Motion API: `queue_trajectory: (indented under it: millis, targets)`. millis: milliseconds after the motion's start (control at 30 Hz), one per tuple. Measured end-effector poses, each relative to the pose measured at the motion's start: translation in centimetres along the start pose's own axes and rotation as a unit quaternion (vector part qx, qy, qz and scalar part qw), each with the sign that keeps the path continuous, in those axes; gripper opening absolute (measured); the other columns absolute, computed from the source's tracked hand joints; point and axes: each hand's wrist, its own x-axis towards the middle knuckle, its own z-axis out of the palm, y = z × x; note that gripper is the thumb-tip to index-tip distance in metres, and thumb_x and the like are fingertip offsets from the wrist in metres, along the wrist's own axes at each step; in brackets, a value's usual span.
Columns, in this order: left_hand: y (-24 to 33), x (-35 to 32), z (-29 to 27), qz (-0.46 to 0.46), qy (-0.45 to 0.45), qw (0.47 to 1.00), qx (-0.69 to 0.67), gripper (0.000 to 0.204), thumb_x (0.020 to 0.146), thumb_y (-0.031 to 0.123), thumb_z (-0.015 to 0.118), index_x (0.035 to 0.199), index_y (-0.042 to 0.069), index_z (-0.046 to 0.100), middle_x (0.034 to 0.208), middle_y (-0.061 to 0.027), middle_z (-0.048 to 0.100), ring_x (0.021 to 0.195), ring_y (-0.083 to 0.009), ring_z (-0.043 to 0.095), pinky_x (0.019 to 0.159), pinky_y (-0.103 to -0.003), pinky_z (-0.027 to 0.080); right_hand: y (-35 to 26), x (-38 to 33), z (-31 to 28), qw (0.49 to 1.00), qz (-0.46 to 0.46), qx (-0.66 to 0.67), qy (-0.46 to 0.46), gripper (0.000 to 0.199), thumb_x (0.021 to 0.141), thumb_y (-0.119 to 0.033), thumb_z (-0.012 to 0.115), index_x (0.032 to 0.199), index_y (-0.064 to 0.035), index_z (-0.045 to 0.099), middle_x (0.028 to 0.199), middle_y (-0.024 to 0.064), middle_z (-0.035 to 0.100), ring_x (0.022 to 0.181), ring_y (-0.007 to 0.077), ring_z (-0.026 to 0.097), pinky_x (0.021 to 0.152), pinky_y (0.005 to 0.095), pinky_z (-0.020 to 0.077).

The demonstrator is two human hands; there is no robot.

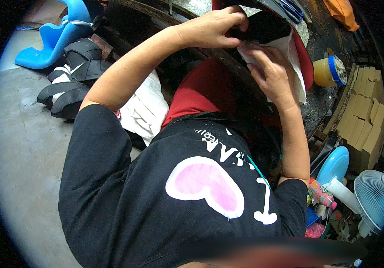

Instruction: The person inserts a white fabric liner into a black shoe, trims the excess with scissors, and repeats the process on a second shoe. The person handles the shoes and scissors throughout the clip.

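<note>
Your left hand pinches the black piece at the worktop edge. Your right hand lies flat, fingers spread, on the white lining just below. Yellow jar sits to the right, black shoe uppers lie on the floor at left.

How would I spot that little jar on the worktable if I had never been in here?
Start at the dark worktable at the upper right, where both hands work on a black and white piece. Just right of the right hand stands a small jar of yellowish stuff. Its blue rim sets it apart from the tan cardboard pieces beside it.
</note>
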Motion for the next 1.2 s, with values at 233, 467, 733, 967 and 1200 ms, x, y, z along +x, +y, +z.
queue_trajectory:
  millis: [233, 467, 733, 967, 1200]
  targets:
    - [-1.2, 1.7, 1.2, -0.115, -0.036, 0.988, 0.099, 0.017, 0.076, 0.017, 0.065, 0.085, 0.006, 0.075, 0.086, -0.0206, 0.068, 0.086, -0.0356, 0.067, 0.081, -0.043, 0.053, -1.3, -0.3, 1.3, 0.998, -0.012, -0.031, 0.048, 0.044, 0.076, -0.011, 0.076, 0.118, -0.0138, 0.063, 0.115, 0.0084, 0.068, 0.108, 0.0293, 0.061, 0.092, 0.0390, 0.0510]
    - [-1.5, 2.0, 1.4, -0.079, -0.015, 0.994, 0.074, 0.019, 0.076, 0.019, 0.066, 0.086, 0.005, 0.075, 0.085, -0.0196, 0.070, 0.085, -0.0358, 0.068, 0.080, -0.042, 0.054, -0.5, 0.1, 2.3, 0.991, 0.030, 0.023, 0.126, 0.020, 0.085, -0.007, 0.070, 0.105, -0.0076, 0.069, 0.093, 0.0101, 0.072, 0.086, 0.0273, 0.070, 0.076, 0.0350, 0.0552]
    - [-1.6, 1.8, 1.5, -0.116, -0.043, 0.990, 0.075, 0.021, 0.076, 0.021, 0.068, 0.088, 0.004, 0.074, 0.094, -0.0187, 0.069, 0.090, -0.0343, 0.068, 0.082, -0.041, 0.054, -0.4, -0.1, 2.0, 0.972, 0.121, 0.162, 0.120, 0.015, 0.088, -0.010, 0.068, 0.103, -0.0086, 0.071, 0.091, 0.0089, 0.073, 0.084, 0.0270, 0.070, 0.077, 0.0331, 0.0544]
    - [-1.0, 1.9, 1.2, -0.101, -0.032, 0.993, 0.061, 0.022, 0.077, 0.023, 0.068, 0.087, 0.004, 0.073, 0.095, -0.0175, 0.068, 0.091, -0.0335, 0.067, 0.083, -0.041, 0.053, -1.5, 0.9, 1.4, 0.997, -0.028, -0.055, 0.056, 0.012, 0.081, -0.010, 0.071, 0.093, -0.0106, 0.069, 0.107, 0.0073, 0.069, 0.097, 0.0276, 0.065, 0.082, 0.0362, 0.0537]
    - [-0.7, 1.9, 1.1, -0.091, -0.038, 0.994, 0.048, 0.025, 0.075, 0.024, 0.069, 0.087, 0.003, 0.073, 0.096, -0.0177, 0.067, 0.091, -0.0330, 0.067, 0.084, -0.040, 0.053, -2.4, 1.3, 0.5, 0.996, -0.042, -0.083, -0.019, 0.010, 0.078, -0.014, 0.073, 0.087, -0.0118, 0.067, 0.109, 0.0053, 0.066, 0.100, 0.0266, 0.063, 0.084, 0.0388, 0.0532]
